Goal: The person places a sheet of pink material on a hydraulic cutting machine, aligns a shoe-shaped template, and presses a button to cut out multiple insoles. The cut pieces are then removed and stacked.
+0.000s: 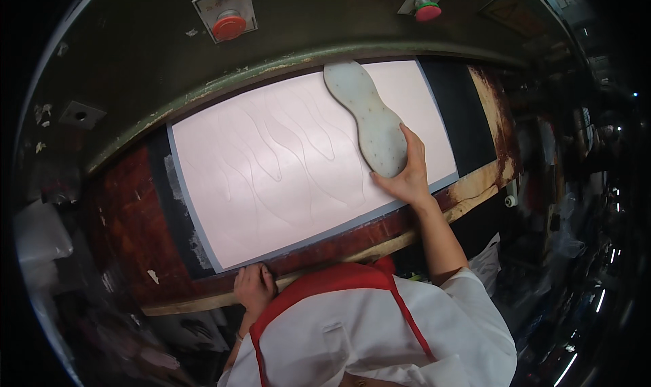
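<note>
My right hand (408, 173) grips the near end of a pale grey-green, sole-shaped cutting die (380, 119), thumb on one edge and fingers on the other. The die lies slantwise over the right part of a pale pink sheet (224, 153), its far end close to the machine's front. Curved sole-like outlines mark the sheet to the left of the die. At the sheet's near left corner, by the table's front edge, my left hand (255, 288) rests with its fingers curled; what is under them, if anything, is hidden.
A dark green machine front (298, 31) runs along the far side, bearing a red push button (229, 26) and a red-and-green one (427, 10). Beneath the sheet are a grey-edged mat and a black board (468, 126). The worn table (135, 231) has a wooden front edge.
</note>
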The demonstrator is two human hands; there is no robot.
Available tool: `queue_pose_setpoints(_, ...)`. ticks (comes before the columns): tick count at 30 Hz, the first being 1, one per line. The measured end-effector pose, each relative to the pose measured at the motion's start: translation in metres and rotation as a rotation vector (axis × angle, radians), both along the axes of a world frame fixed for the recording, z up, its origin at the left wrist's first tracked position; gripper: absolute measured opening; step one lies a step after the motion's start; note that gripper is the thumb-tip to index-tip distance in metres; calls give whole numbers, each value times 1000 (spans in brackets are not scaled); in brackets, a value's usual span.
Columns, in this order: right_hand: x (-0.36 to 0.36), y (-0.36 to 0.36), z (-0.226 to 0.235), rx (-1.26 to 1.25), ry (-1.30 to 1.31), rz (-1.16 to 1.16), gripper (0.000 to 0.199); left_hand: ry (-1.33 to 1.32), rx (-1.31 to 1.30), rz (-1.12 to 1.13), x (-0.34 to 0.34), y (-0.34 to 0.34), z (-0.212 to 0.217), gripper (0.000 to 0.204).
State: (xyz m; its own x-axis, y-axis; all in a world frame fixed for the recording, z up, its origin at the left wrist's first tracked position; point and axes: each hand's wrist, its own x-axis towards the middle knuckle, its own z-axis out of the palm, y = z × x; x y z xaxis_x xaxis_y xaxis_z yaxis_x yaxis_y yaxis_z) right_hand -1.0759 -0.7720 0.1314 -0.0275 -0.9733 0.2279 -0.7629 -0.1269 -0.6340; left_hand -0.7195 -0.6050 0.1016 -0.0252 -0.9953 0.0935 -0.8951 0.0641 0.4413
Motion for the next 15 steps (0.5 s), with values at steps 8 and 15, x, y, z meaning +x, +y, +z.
queue_pose_setpoints(8, 8, -45, 28, 99, -47, -34, 100, 36, -23, 14, 11, -49, 41, 2)
queue_pose_setpoints(15, 12, -209, 66, -412, 160, -321, 82, 85, -55, 122, 31, -151, 20, 6)
